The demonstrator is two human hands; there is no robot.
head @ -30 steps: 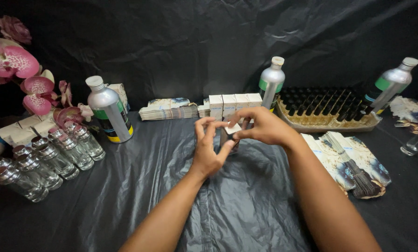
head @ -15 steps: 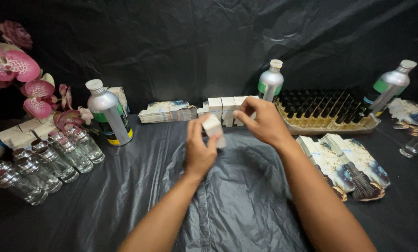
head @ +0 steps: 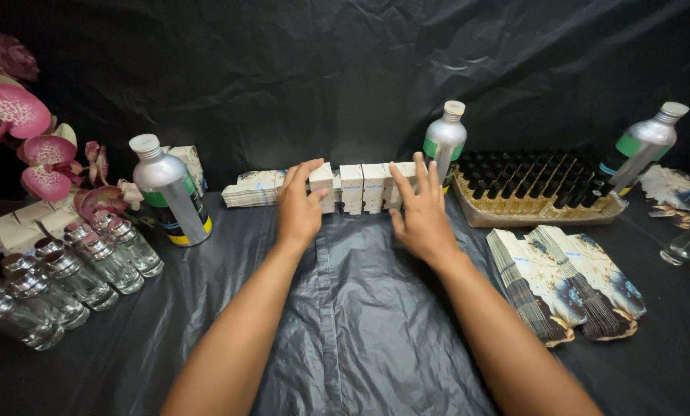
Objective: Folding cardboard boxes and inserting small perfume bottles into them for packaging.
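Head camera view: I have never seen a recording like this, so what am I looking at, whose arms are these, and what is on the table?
The picture comes from a camera worn on a person's head, looking down at their own bare arms. The left hand and right hand rest at either end of a row of small white boxes standing upright on a black plastic sheet; neither hand grips anything. Around them are silver bottles with white caps, small clear glass bottles, a tray of dark vials, stacks of flat printed cartons and pink orchid flowers.
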